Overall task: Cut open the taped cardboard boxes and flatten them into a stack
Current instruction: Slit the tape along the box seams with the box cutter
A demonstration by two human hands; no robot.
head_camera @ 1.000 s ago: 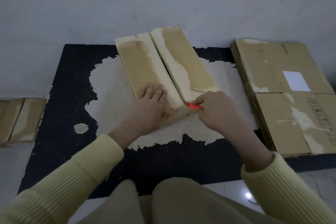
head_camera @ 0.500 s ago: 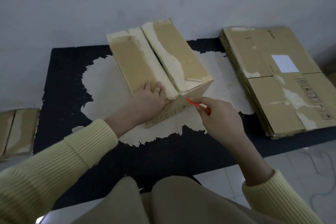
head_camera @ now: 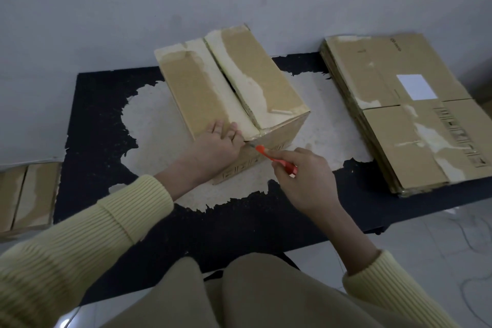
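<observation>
A brown cardboard box stands on the worn black mat, its two top flaps parted along a dark centre slit. My left hand presses flat on the near corner of the left flap. My right hand grips an orange cutter, whose tip touches the box's near top edge just right of my left fingers. To the right lies a stack of flattened boxes with a white label on top.
Another taped box sits on the floor at the far left. A grey wall runs behind the mat. My knees fill the bottom middle, and pale floor tiles with a thin cable show at the lower right.
My right hand drew the cutter off the top centre seam and down to the box's near edge. My left hand stayed pressed on the left flap. The view shifted.
</observation>
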